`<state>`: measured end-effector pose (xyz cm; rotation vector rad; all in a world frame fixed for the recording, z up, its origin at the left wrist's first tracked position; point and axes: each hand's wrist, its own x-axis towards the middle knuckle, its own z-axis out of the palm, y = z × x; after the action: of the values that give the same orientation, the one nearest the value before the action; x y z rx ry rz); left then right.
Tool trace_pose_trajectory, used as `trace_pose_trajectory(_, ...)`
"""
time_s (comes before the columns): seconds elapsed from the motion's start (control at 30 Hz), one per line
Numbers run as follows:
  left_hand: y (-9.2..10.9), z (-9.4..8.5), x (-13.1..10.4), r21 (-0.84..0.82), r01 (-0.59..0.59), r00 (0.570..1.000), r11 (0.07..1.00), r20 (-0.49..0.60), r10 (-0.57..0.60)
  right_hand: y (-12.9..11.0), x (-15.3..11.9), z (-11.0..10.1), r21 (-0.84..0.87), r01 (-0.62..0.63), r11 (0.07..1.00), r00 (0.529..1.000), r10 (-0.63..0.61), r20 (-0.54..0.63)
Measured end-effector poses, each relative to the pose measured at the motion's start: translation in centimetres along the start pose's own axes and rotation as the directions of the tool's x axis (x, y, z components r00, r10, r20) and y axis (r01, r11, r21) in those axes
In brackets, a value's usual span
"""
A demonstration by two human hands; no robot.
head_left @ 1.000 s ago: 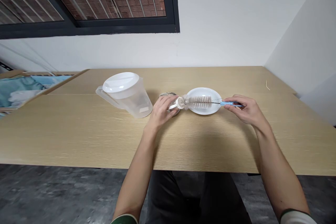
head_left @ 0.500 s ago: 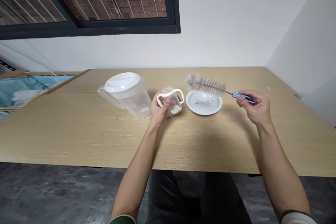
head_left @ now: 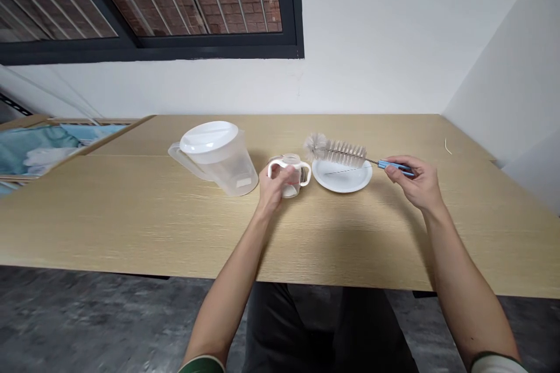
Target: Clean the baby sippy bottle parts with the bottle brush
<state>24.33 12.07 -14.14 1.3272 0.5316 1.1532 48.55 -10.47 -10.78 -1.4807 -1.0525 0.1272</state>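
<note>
My left hand (head_left: pixel 273 185) is wrapped round a clear baby bottle (head_left: pixel 290 191) with white side handles. The bottle stands close to upright, its base at or just over the table; I cannot tell which. A bottle brush (head_left: pixel 345 152) with pale bristles and a blue handle is pinched in my right hand (head_left: pixel 415 179). Its bristles point left, over the far side of a white bowl (head_left: pixel 343 185), with the tip near the bottle. A thin dark line, perhaps a wire, shows across the bowl. Left of the bottle is a translucent lidded pitcher (head_left: pixel 230 166).
All this is on a light wooden table (head_left: pixel 175 233). A small pale bent strip (head_left: pixel 447 147) lies at the far right. At the left, a wooden-edged bin (head_left: pixel 118 143) holds blue and white cloths. A wall (head_left: pixel 371 41) and a barred window (head_left: pixel 196 6) rise behind.
The bottle has gone from tilted to nearly upright in my left hand. The brush has moved left and slightly down, its tip now closer to the bottle.
</note>
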Motion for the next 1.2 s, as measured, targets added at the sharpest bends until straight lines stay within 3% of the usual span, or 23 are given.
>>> trace_pose_trajectory(0.07,0.3,-0.4,0.0,0.254,-0.298,0.954,0.92,0.098,0.282,0.0,0.0,-0.2,0.0,-0.007,1.0,1.0,0.007,0.022)
trace_pose_trajectory(0.17,1.0,-0.8,-0.1,0.378,-0.603,0.798,0.703,0.303,0.522,-0.1,0.1,-0.8,-0.013,-0.016,1.0,0.998,0.017,0.064)
trace_pose_trajectory(0.27,1.5,-1.0,0.0,0.383,-0.732,0.682,0.564,0.396,0.615,-0.5,0.1,-1.3,-0.053,-0.012,0.999,0.991,0.019,0.135)
trace_pose_trajectory(0.37,1.6,-1.3,0.2,0.394,-0.787,0.616,0.476,0.454,0.643,-0.8,0.0,-1.4,-0.084,-0.01,0.996,0.981,0.026,0.191)
trace_pose_trajectory(0.53,1.5,-1.6,0.1,0.399,-0.808,0.589,0.434,0.527,0.613,-1.0,-0.1,-1.4,-0.143,-0.027,0.989,0.966,0.063,0.251)
trace_pose_trajectory(0.7,1.1,-1.6,-0.1,0.411,-0.74,0.668,0.532,0.546,0.506,-1.2,0.0,-1.7,-0.186,-0.045,0.982,0.944,0.102,0.313)
trace_pose_trajectory(0.83,0.7,-1.4,-0.1,0.453,-0.725,0.684,0.519,0.558,0.469,-1.6,0.1,-1.9,-0.183,-0.067,0.981,0.921,0.132,0.366)
trace_pose_trajectory(1.2,0.5,-1.4,-0.4,0.414,-0.814,0.58,0.408,0.628,0.519,-1.9,0.0,-2.4,-0.114,-0.161,0.98,0.868,0.196,0.456)
